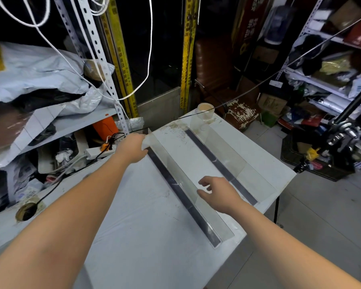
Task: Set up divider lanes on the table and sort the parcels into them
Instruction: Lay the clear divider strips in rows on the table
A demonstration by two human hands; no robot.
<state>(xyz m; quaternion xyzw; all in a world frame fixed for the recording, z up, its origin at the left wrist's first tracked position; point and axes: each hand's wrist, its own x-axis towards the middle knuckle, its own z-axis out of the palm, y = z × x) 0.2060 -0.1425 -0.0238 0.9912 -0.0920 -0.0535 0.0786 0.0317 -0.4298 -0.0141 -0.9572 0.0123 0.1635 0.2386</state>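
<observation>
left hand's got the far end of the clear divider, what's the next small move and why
Probably bring the right hand down to grip the top edge of the near divider, then line it up with the second divider. The left hand grips only its far end, the right hovers loose-fingered by the middle, and the table holds no parcels yet.

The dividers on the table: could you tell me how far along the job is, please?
The far divider stands on the right of the table. The near divider is in hand: the left hand grips its far end, the right hand hovers by its middle. No parcels lie on the table; bags wait on the left shelf, so all sorting remains.
</observation>
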